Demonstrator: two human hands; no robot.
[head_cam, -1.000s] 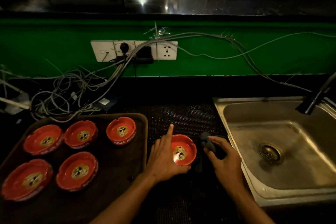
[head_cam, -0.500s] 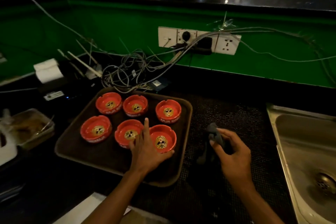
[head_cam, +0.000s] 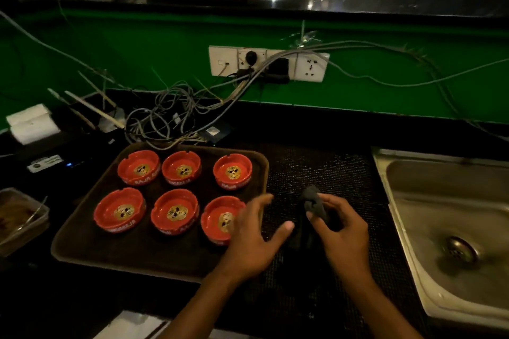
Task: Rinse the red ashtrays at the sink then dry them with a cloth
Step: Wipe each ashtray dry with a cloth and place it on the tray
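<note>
Now your left hand (head_cam: 254,239) hovers with fingers (head_cam: 260,202) spread and empty, the nearest ashtray (head_cam: 220,220) just left of them on the tray (head_cam: 91,245); your right hand (head_cam: 340,231) pinches the cloth (head_cam: 312,202).

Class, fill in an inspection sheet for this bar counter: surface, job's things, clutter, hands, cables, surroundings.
Surface: dark mesh mat on a black counter.
Job's things: six red ashtrays in two rows on a brown tray; dark cloth; steel sink, no water running.
Clutter: plastic container, white paper roll.
Hands: left hand open above the tray's right edge; right hand grips the cloth.
Cables: grey tangle from the wall sockets.
Surroundings: green wall.
</note>
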